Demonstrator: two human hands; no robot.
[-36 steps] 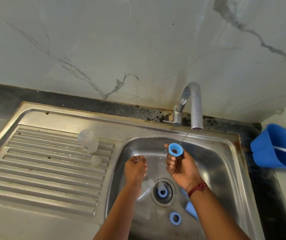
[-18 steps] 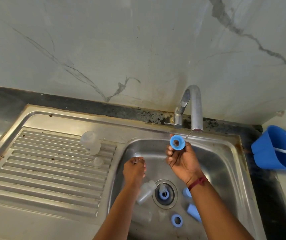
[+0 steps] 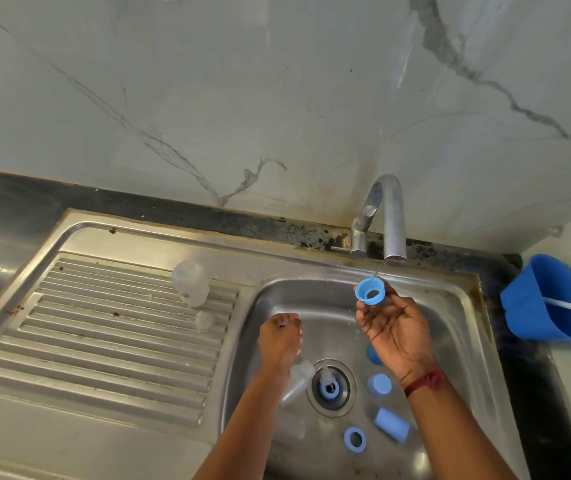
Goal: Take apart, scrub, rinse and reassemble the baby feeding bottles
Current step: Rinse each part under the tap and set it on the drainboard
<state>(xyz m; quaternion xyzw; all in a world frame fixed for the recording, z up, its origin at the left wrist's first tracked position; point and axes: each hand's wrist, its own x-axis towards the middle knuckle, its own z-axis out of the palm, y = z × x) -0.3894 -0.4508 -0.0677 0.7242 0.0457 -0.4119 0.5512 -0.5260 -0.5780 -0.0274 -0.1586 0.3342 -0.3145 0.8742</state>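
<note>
R hand (image 3: 395,327) pinches a blue screw ring (image 3: 370,291) at its fingertips under the tap's (image 3: 393,220) thin stream. L hand (image 3: 280,337) hangs over the sink (image 3: 311,271), fingers curled under; grip can't be told. Clear bottle (image 3: 190,282) sits on the drainboard (image 3: 104,323).

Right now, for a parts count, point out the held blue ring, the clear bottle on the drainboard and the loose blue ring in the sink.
held blue ring (image 3: 362,293): head view, left rim.
clear bottle (image 3: 190,283): head view, side wall.
loose blue ring (image 3: 346,441): head view, left band.
</note>
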